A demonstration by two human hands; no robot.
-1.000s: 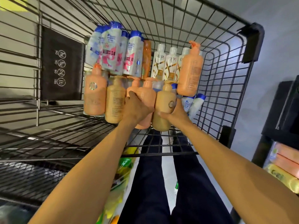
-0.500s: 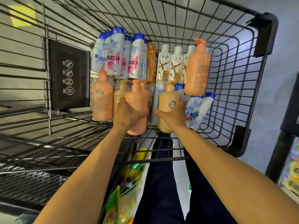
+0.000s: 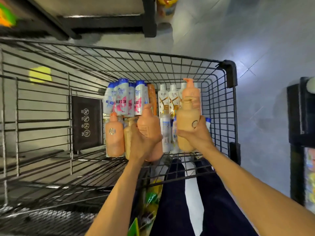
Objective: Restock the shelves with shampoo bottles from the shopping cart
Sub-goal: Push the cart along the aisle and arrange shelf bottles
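**Holding two pump bottles at the shopping cart (image 3: 228,72)**

Nearest the camera are dark trouser legs (image 3: 172,201), seen through the cart's wire floor, with both bare forearms reaching forward over them. The left hand (image 3: 144,143) is wrapped round the lower body of a peach pump bottle (image 3: 148,123). The right hand (image 3: 196,135) grips a tan pump bottle (image 3: 187,120), fingers curled across its middle. Both bottles point pump-first away from the person and sit in front of the stock in the basket.

Just left of the left hand, a second peach bottle (image 3: 114,138) and a second tan bottle (image 3: 127,133) lie side by side. Farther in are blue-capped white bottles (image 3: 122,97), a slim amber bottle (image 3: 151,97), white Lux bottles (image 3: 164,99) and an orange pump bottle (image 3: 191,94). A black placard (image 3: 87,123) hangs on the cart's left wall. Beyond the cart stands a dark shelf frame (image 3: 109,23).
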